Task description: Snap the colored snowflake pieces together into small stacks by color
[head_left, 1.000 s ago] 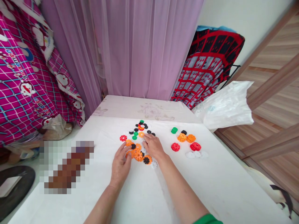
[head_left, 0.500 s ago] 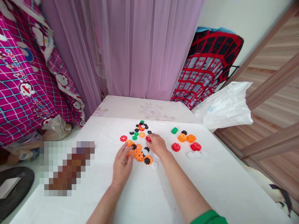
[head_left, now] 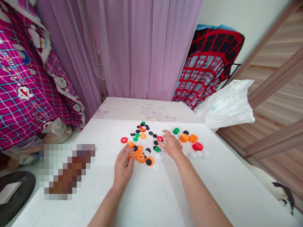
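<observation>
In my right hand (head_left: 172, 145) a notched red plastic disc (head_left: 160, 139) is pinched at the fingertips, just above the white tabletop. My left hand (head_left: 124, 164) rests at the near left of a loose spread of discs, its fingers apart and touching some orange discs (head_left: 140, 157). Black discs (head_left: 148, 162), white ones (head_left: 156, 166) and a green disc (head_left: 157, 149) lie mixed among them. Another red disc (head_left: 124, 140) sits apart on the left. My right hand mostly hides a red stack behind it.
To the right lie single-colour piles: green (head_left: 176, 130), black (head_left: 186, 132), orange (head_left: 193, 138), red (head_left: 197, 146) and white (head_left: 200, 154). A white plastic bag (head_left: 227, 102) is at the table's right edge. Purple curtains (head_left: 142, 50) hang behind the table (head_left: 146, 198).
My right hand has moved right from the loose discs, carrying the red disc toward the piles. Green and white discs it covered now show. My left hand has stayed put.
</observation>
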`<move>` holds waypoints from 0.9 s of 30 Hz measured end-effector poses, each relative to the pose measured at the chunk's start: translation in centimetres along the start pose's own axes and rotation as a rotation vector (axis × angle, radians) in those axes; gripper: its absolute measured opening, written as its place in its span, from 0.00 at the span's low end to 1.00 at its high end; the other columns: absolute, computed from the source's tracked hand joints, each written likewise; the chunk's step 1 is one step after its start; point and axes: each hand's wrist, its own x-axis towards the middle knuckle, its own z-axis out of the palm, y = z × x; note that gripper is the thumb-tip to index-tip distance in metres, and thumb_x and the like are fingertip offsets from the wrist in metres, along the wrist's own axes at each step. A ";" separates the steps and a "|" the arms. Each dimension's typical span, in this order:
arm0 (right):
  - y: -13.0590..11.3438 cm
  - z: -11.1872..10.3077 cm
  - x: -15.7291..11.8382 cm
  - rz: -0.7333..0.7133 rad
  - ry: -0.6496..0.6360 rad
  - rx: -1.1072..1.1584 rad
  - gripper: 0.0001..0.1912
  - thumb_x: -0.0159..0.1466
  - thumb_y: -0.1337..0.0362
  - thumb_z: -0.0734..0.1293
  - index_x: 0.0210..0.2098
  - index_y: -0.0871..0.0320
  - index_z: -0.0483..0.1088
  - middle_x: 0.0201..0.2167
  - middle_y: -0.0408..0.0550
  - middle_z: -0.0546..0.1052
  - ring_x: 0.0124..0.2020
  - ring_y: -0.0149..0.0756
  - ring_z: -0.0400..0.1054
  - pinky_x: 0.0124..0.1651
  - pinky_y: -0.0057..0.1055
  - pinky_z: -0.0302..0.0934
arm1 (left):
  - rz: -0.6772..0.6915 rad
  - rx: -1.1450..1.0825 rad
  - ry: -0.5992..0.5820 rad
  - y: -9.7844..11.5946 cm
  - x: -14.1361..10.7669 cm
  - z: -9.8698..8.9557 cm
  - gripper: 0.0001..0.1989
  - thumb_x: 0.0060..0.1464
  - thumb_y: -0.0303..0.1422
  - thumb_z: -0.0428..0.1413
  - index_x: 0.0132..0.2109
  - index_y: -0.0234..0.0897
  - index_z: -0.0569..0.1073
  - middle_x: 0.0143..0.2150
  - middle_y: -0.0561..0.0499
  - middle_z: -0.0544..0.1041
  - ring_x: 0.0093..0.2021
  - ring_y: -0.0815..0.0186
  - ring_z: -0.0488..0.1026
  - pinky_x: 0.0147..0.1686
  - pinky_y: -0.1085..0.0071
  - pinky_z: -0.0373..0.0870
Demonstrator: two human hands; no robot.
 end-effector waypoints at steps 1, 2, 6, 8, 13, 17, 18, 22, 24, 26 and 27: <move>1.3 -0.7 -0.2 0.024 0.028 0.001 0.29 0.58 0.58 0.67 0.58 0.54 0.61 0.44 0.46 0.78 0.42 0.38 0.72 0.42 0.31 0.61 | 0.001 0.005 -0.004 0.0 0.0 0.0 0.15 0.58 0.36 0.50 0.49 0.42 0.76 0.61 0.45 0.71 0.60 0.57 0.68 0.60 0.54 0.64; 2.6 -1.4 -0.3 0.052 0.043 -0.001 0.28 0.58 0.58 0.67 0.58 0.54 0.61 0.44 0.46 0.78 0.42 0.38 0.72 0.41 0.31 0.61 | 0.002 0.011 -0.008 0.0 0.0 0.0 0.15 0.58 0.36 0.50 0.49 0.42 0.76 0.61 0.45 0.71 0.60 0.57 0.68 0.60 0.54 0.64; 7.3 -3.9 -0.6 0.192 0.051 -0.037 0.29 0.57 0.58 0.67 0.57 0.54 0.61 0.45 0.45 0.78 0.43 0.38 0.72 0.39 0.31 0.61 | 0.002 0.019 -0.012 0.0 0.0 -0.1 0.15 0.57 0.36 0.51 0.49 0.44 0.77 0.61 0.46 0.71 0.59 0.57 0.69 0.59 0.54 0.66; 8.6 -4.5 -0.8 0.204 0.052 -0.072 0.29 0.57 0.57 0.68 0.57 0.54 0.62 0.45 0.45 0.78 0.43 0.38 0.73 0.39 0.31 0.61 | -0.009 0.010 -0.021 0.0 0.0 -0.1 0.15 0.57 0.36 0.51 0.49 0.43 0.77 0.61 0.46 0.70 0.60 0.56 0.69 0.54 0.56 0.71; 8.8 -4.2 -1.6 0.146 0.010 -0.112 0.29 0.56 0.59 0.68 0.57 0.53 0.62 0.45 0.45 0.78 0.41 0.37 0.73 0.40 0.31 0.62 | -0.040 -0.017 -0.035 0.3 0.0 -0.2 0.16 0.56 0.36 0.52 0.49 0.44 0.77 0.62 0.45 0.69 0.60 0.54 0.68 0.41 0.63 0.77; 7.7 -3.7 -2.0 0.129 -0.035 -0.138 0.29 0.57 0.62 0.67 0.58 0.55 0.63 0.46 0.47 0.78 0.45 0.39 0.72 0.43 0.32 0.61 | -0.058 -0.030 -0.040 0.5 0.0 -0.3 0.16 0.56 0.36 0.52 0.49 0.43 0.77 0.62 0.45 0.69 0.61 0.54 0.67 0.37 0.66 0.78; 7.5 -3.7 -2.0 0.125 -0.043 -0.145 0.29 0.57 0.62 0.67 0.58 0.56 0.62 0.46 0.48 0.79 0.45 0.39 0.72 0.44 0.32 0.61 | -0.061 -0.033 -0.038 0.5 0.1 -0.3 0.16 0.55 0.36 0.52 0.49 0.43 0.77 0.62 0.45 0.69 0.61 0.54 0.67 0.36 0.67 0.78; 7.2 -4.0 -2.0 0.098 -0.070 -0.173 0.32 0.58 0.62 0.67 0.61 0.57 0.60 0.46 0.50 0.78 0.47 0.41 0.72 0.46 0.34 0.62 | -0.058 -0.022 -0.022 0.6 0.0 -0.3 0.16 0.55 0.36 0.52 0.48 0.44 0.77 0.62 0.45 0.70 0.60 0.54 0.68 0.39 0.65 0.78; 7.0 -4.4 -1.8 0.081 -0.065 -0.195 0.32 0.59 0.61 0.67 0.61 0.58 0.61 0.48 0.51 0.77 0.49 0.43 0.70 0.48 0.35 0.61 | -0.051 -0.019 -0.018 0.5 0.0 -0.3 0.15 0.56 0.37 0.52 0.48 0.44 0.77 0.61 0.45 0.70 0.60 0.55 0.68 0.44 0.62 0.77; 6.5 -4.7 -1.3 0.044 -0.044 -0.225 0.27 0.61 0.61 0.66 0.59 0.57 0.65 0.51 0.52 0.76 0.52 0.43 0.69 0.50 0.36 0.60 | -0.041 -0.018 -0.014 0.5 0.0 -0.2 0.15 0.56 0.37 0.51 0.48 0.43 0.77 0.61 0.45 0.70 0.60 0.55 0.68 0.50 0.58 0.74; 5.9 -4.7 -0.9 0.014 -0.035 -0.239 0.23 0.62 0.61 0.65 0.57 0.56 0.67 0.52 0.52 0.75 0.52 0.43 0.68 0.52 0.36 0.60 | -0.037 -0.016 -0.009 0.4 0.0 -0.2 0.15 0.56 0.37 0.51 0.48 0.43 0.77 0.61 0.45 0.70 0.60 0.55 0.68 0.52 0.57 0.72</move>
